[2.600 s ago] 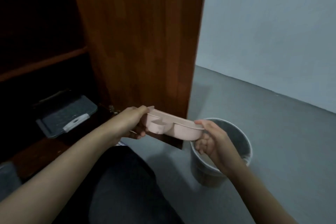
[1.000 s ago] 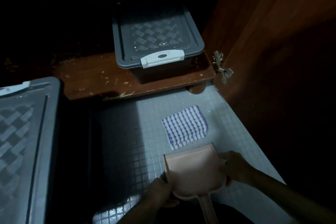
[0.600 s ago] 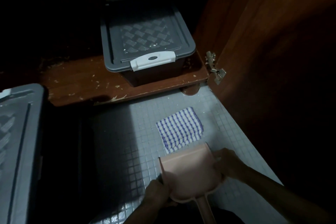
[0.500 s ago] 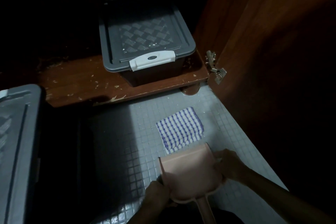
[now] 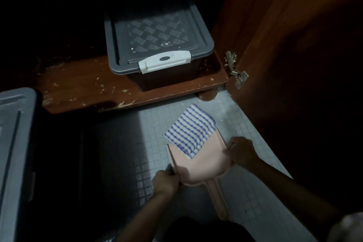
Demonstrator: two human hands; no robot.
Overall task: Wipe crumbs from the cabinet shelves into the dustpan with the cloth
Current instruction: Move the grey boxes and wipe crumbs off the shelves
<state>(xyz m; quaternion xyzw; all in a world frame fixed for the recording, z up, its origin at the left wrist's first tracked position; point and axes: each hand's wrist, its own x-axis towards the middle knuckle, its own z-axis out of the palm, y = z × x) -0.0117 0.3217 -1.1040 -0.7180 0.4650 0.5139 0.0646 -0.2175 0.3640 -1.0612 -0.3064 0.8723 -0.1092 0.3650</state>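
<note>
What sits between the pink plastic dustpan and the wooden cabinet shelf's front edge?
In the head view, the folded blue-and-white checked cloth lies on the grey tiled floor there, its near corner overlapping the pink plastic dustpan's mouth.

The dustpan [image 5: 204, 167] lies on the floor [image 5: 255, 192] at lower centre of the frame, its handle running toward the bottom edge. The cloth [image 5: 190, 133] lies above it, partly on the floor, its near corner inside the pan. The left hand [image 5: 166, 181] grips the pan's left wall, the right hand [image 5: 241, 152] its right wall. Higher up, a lidded box [image 5: 157, 45] stands on the shelf [image 5: 88, 84]. A second box [image 5: 13, 143] fills the lower left, and the cabinet door [image 5: 294, 45] fills the right.
</note>
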